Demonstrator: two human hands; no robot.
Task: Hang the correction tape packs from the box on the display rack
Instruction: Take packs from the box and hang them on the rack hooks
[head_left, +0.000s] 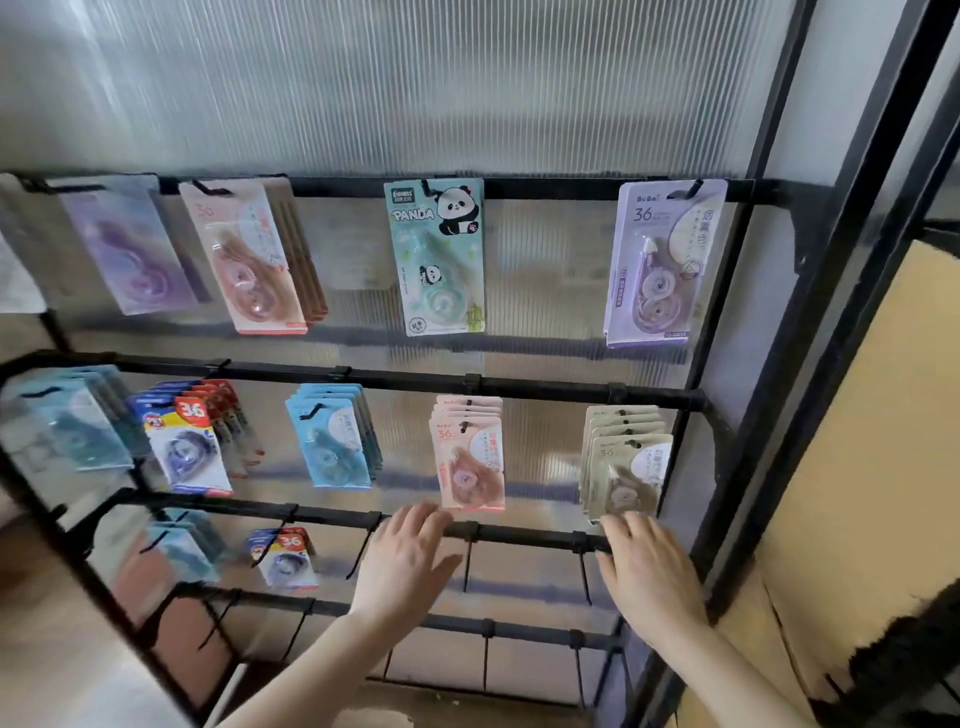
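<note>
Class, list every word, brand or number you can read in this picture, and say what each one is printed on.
"PANDA": mint green pack, top rail.
"BoBo" and "36": lilac pack, top rail right.
"30": pink pack, top rail.
"36": red and blue pack, middle rail.
"36": pink pack stack, middle rail.
"36": beige pack stack, middle rail.
"36": red and blue pack, third rail.
Chinese characters and fine print on all packs: too small or blurred.

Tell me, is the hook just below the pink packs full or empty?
Empty. The hook under the pink packs hangs bare from the third bar, beside the left hand.
</note>
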